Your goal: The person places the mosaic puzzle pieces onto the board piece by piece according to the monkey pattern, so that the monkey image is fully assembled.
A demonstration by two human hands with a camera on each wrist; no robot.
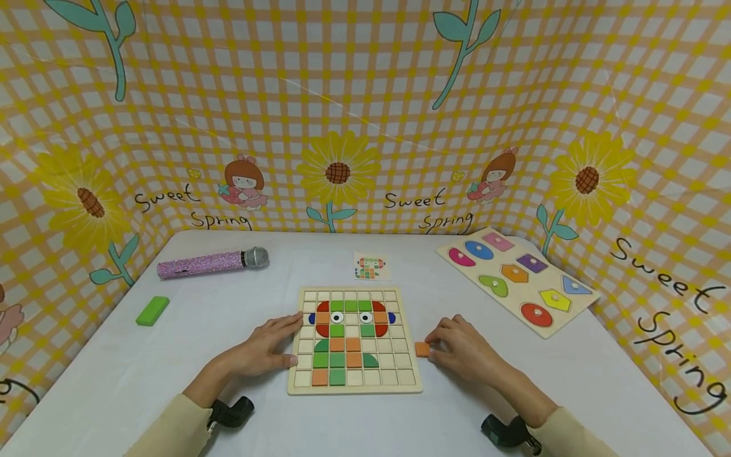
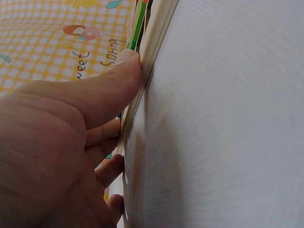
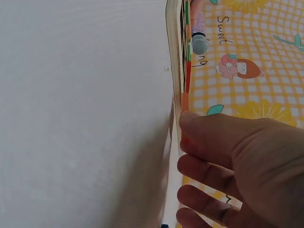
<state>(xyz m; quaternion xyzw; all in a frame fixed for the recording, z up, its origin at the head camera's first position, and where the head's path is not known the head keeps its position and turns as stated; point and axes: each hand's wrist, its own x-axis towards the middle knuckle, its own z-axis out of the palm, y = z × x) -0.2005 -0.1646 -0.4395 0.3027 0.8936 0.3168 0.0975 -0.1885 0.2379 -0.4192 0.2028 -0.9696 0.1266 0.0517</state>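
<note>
A square wooden grid board (image 1: 388,378) lies on the white table, partly filled with green, orange, red and blue pieces and two eye tiles. My left hand (image 1: 259,348) rests along the board's left edge, its thumb (image 2: 124,76) and fingertips against the wooden side in the left wrist view. Just off the right edge, my right hand (image 1: 465,348) pinches an orange square tile (image 1: 422,350) between thumb and fingers. In the right wrist view, the orange tile (image 3: 185,102) shows just beyond the thumb tip, and the other fingers are bent.
Behind the board lies a small pattern card (image 1: 371,267). A glittery pink microphone (image 1: 211,261) and a green block (image 1: 152,311) are on the left. At the back right sits a shape puzzle board (image 1: 522,292) with knobbed pieces. Checked cloth (image 1: 365,95) encloses the table's back and sides.
</note>
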